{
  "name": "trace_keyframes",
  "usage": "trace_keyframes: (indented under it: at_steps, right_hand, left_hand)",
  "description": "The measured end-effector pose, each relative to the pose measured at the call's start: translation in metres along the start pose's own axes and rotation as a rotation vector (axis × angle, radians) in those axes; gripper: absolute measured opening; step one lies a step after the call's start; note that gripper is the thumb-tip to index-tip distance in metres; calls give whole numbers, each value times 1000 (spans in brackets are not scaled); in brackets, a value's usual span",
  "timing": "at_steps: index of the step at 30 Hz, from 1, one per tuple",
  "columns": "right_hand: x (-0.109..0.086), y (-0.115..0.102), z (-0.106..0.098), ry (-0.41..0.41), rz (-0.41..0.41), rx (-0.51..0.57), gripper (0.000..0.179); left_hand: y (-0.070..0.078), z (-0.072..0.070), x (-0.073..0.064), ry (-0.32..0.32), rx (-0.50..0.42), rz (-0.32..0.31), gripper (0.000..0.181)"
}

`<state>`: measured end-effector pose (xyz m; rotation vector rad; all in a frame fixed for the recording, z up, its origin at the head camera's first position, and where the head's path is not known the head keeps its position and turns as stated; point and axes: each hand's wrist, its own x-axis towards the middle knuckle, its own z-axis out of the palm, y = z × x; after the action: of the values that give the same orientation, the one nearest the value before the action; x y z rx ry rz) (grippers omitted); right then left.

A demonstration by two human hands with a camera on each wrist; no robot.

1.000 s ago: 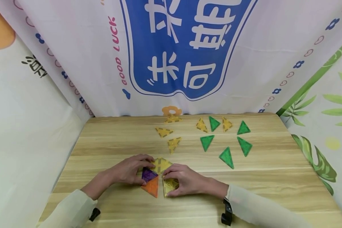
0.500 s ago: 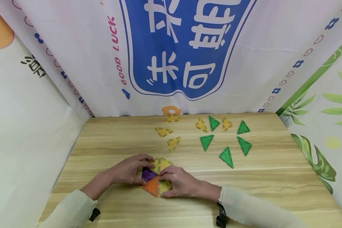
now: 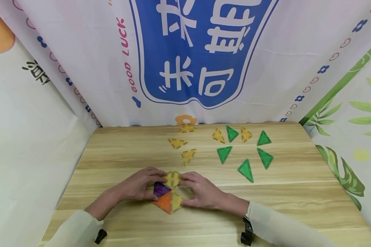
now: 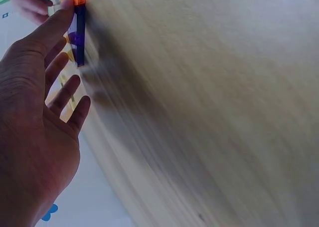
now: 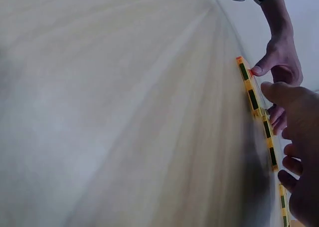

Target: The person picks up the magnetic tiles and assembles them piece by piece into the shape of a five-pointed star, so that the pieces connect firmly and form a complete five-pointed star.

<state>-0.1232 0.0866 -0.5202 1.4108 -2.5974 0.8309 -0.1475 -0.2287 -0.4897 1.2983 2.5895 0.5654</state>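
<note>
Flat translucent magnetic tiles form a rounded cluster on the table: a purple triangle (image 3: 161, 190), an orange triangle (image 3: 165, 202), a yellow tile (image 3: 176, 201) at the front right and a yellow pair (image 3: 173, 179) at the back. My left hand (image 3: 139, 185) spans the cluster's left side, its thumb at the meeting of the purple and orange tiles, its fingertips at the back yellow pair. On the opposite side, my right hand (image 3: 204, 192) has its thumb at the front yellow tile and its fingertips by the back pair. In the left wrist view, loose fingers spread beside the purple tile's edge (image 4: 78, 37).
Green triangular tiles (image 3: 246, 170) lie scattered at the back right of the wooden table (image 3: 126, 147). Several more yellow triangles (image 3: 189, 156) lie behind the cluster and among the green ones. A printed cloth (image 3: 105, 68) hangs along the back edge.
My right hand slid the front yellow tile leftward against the orange one, then loosened, its fingers spreading toward the back pair. My left hand stays nearly still.
</note>
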Motion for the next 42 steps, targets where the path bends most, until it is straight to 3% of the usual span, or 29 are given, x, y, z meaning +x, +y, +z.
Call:
trace_keyframes:
  at_steps: [7, 16, 34, 42]
  right_hand:
    - [9, -3, 5, -68, 36, -10, 68]
    - [45, -14, 19, -104, 38, -56, 69]
    - [116, -34, 59, -120, -13, -105, 67]
    - [137, -45, 72, -131, -7, -133, 67]
  left_hand:
    - [-7, -2, -11, 13, -8, -32, 60]
    - [-29, -9, -38, 38, -43, -119, 63]
    - [-49, -36, -95, 125, 19, -161, 62]
    - [-61, -41, -112, 149, 76, -159, 65]
